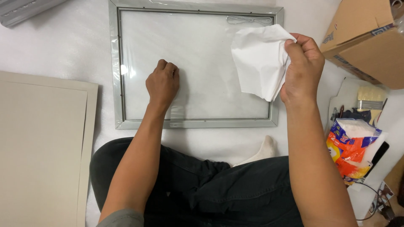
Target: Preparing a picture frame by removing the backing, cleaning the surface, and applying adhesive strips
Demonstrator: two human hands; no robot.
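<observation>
A grey picture frame (pixel 194 122) is laid flat on a white foam sheet (pixel 67 50) directly ahead of the seated person, with its clear pane (pixel 198 63) facing up. The left hand (pixel 163 84) is rested on the pane near its centre, fingers curled into a loose fist with the knuckles pressed to the surface. A crumpled white paper tissue (pixel 259 63) is pinched between thumb and fingertips of the right hand (pixel 302 69), held over the frame's right edge at 2 o'clock. A coiled cord (pixel 249 19) is seen inside the frame's top right corner.

Open pane is left around the fist on all sides; bare foam is left beyond the frame's left edge. At 9 o'clock, beige backing boards (pixel 42 147) are stacked just beside the frame. At 2 o'clock a cardboard box (pixel 366 42) is placed; its contents cannot be seen. At 3 o'clock a wide paintbrush (pixel 371 98) is laid, and a colourful plastic pack (pixel 353 151) holding white tissues is placed at 4 o'clock.
</observation>
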